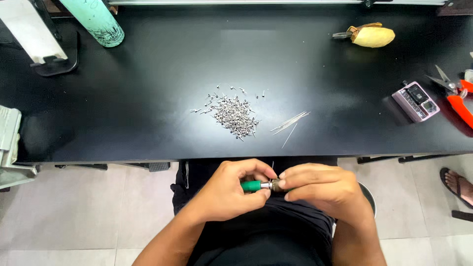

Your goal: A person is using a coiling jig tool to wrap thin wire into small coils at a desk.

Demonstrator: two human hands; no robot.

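Both hands [281, 189] pinch green-handled tool [258, 185] (metal tip).

Black table [148, 118] beyond both hands. Heap of small metal pins [234, 114] directly ahead of hands, near front edge; thin bare wires [289, 123] just right of heap. Far left: teal bottle [96, 22], white stand on black base [42, 42]. Far right: yellow object [372, 36]. Right, nearer: pink device [416, 101], red-handled snips [456, 96] beside it.
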